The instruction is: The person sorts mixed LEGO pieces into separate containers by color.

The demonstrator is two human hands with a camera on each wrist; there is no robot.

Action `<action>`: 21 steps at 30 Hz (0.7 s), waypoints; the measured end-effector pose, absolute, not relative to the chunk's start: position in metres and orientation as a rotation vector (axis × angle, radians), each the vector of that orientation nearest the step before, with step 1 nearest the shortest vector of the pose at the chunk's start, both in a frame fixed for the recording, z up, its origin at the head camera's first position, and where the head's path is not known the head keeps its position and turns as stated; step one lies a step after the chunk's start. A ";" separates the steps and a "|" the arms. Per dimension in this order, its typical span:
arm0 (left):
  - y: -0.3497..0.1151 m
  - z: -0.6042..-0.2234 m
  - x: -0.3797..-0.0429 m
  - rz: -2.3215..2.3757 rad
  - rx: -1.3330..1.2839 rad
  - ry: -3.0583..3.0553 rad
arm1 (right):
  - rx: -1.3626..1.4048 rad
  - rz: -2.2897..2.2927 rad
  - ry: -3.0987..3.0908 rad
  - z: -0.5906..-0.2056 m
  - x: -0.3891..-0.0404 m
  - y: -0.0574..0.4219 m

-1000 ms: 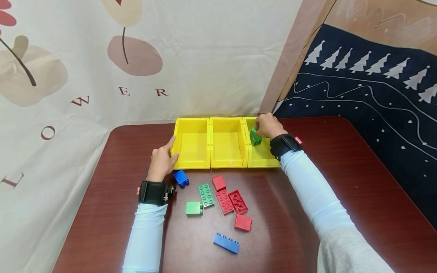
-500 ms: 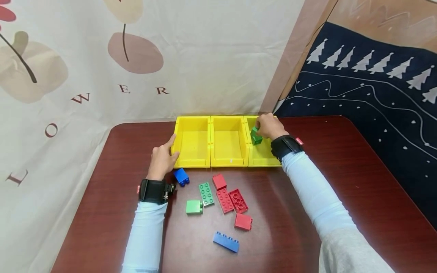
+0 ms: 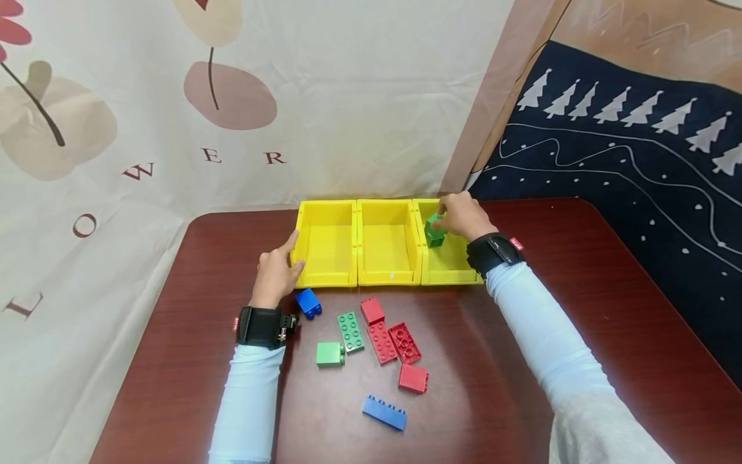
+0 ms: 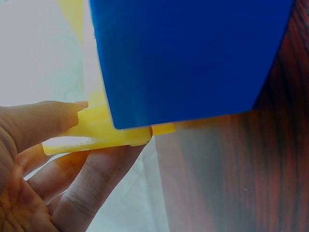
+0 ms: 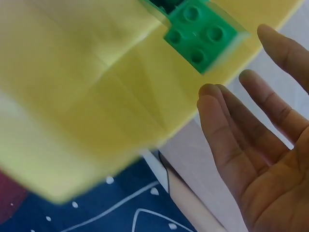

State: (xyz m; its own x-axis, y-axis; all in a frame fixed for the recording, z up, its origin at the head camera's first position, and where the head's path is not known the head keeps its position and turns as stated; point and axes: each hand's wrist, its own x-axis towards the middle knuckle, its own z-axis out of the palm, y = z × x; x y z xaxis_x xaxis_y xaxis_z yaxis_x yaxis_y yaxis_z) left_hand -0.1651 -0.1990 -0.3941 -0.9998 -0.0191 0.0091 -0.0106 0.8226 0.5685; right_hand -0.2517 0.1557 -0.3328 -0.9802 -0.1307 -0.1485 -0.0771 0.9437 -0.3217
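Note:
Three yellow bins stand side by side at the back of the table. My left hand [image 3: 272,278] grips the outer wall of the left bin [image 3: 324,283]; in the left wrist view its thumb [image 4: 41,121] and fingers lie on either side of the yellow edge. Inside the right bin [image 3: 449,276] is a green toy block piece [image 3: 433,233] with studs. My right hand [image 3: 466,216] is over that bin; in the right wrist view its fingers are spread and apart from the green studs [image 5: 203,36]. A blue brick [image 3: 308,303] lies beside my left wrist, looming large in the left wrist view.
In front of the bins lie a green studded brick [image 3: 350,331], a light green brick [image 3: 330,354], several red bricks [image 3: 381,342] and a long blue brick [image 3: 384,413]. The middle bin [image 3: 390,280] is between the other two. A cloth wall [image 3: 371,96] rises behind the table.
My right hand has let go of the green block piece and shifted slightly right, its fingers opening. The left hand stays on the left bin.

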 end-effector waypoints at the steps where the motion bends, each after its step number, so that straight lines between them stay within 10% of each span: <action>1: -0.199 -0.394 -0.165 -0.932 0.023 -2.983 | -0.160 -0.480 2.944 -0.330 -0.250 0.156; 21: -0.198 -0.395 -0.166 -0.934 0.034 -2.978 | -0.689 -0.640 3.181 -0.282 -0.158 0.100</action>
